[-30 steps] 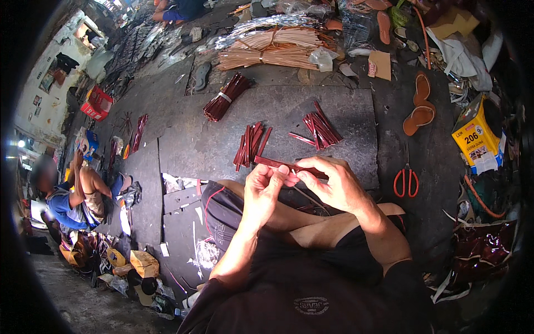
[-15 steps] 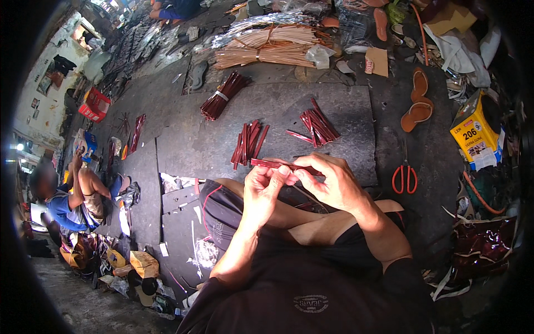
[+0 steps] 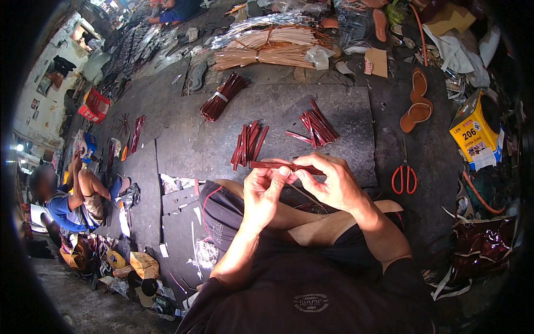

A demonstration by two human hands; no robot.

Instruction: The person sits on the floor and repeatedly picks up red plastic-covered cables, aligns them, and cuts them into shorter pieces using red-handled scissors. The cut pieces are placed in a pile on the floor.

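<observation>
Both my hands come together above my crossed legs, on one dark red strip (image 3: 267,165). My left hand (image 3: 262,192) pinches it between thumb and fingers, its end pointing left. Close beside, my right hand (image 3: 329,181) grips the strip's other part, its fingertips partly hiding it. A thin brown cord or strip (image 3: 307,196) trails below the fingers. Just beyond my hands lie two loose piles of dark red strips, a left pile (image 3: 248,143) and a right pile (image 3: 318,125). Farther off is a thick bundle of red strips (image 3: 223,97) held by a white band.
Orange-handled scissors (image 3: 404,178) lie to the right, below a pair of brown sandals (image 3: 416,106). A yellow box (image 3: 477,131) stands at the far right. Bundles of tan strips (image 3: 267,47) lie at the back. Another person (image 3: 72,200) sits at the left.
Both hands keep their hold on the red strip, with only a slight shift of the fingers. The piles and scissors stay where they were.
</observation>
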